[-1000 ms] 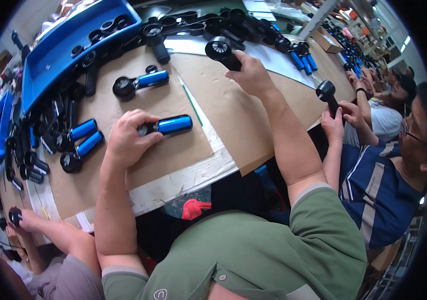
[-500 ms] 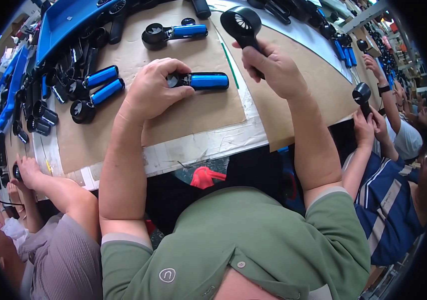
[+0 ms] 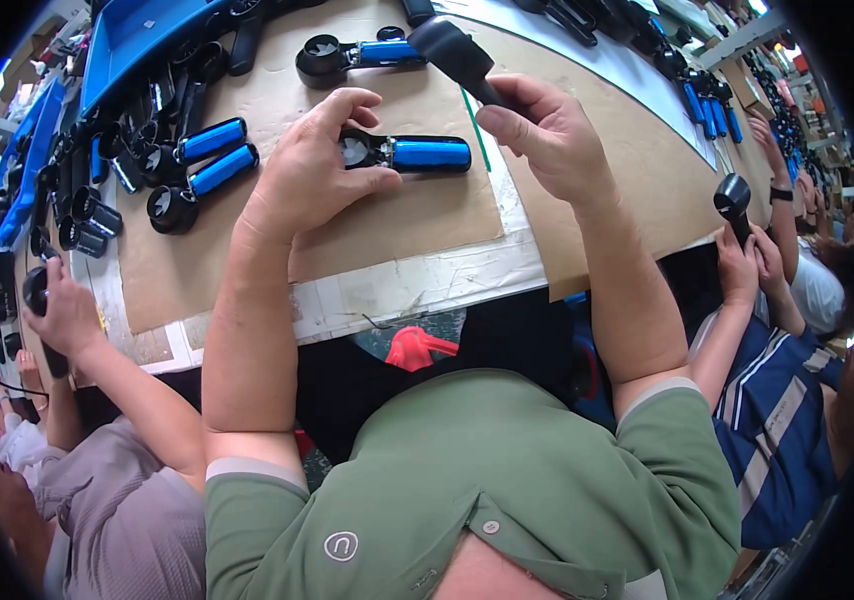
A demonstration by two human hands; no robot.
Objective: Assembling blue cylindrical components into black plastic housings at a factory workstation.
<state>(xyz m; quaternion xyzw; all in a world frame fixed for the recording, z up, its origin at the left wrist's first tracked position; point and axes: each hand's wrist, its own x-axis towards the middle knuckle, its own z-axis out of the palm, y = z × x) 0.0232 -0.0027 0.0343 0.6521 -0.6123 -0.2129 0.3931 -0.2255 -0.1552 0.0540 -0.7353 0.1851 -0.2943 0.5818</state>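
Observation:
My right hand (image 3: 559,140) is closed round the handle of a black handheld fan (image 3: 454,52), raised over the table with its round head tipped to the left. My left hand (image 3: 309,165) rests at the table with thumb and fingers spread apart around the head of an opened fan half (image 3: 431,154). This half shows white blades and a blue battery cell in its handle. Just beyond it lies a similar opened fan half (image 3: 323,58), also with a blue cell. Left of my left wrist are two more opened halves (image 3: 222,170) with blue cells.
Brown paper (image 3: 417,235) covers the table. A blue tray (image 3: 137,50) stands at the far left, beside a heap of black fan parts (image 3: 152,110). A co-worker's hand (image 3: 72,305) holds a black part on the left; another's hands (image 3: 742,265) hold a fan on the right.
The fan in my right hand has tilted over and come slightly left. My left fingers have loosened and spread from the opened fan half. The left co-worker's hand has risen.

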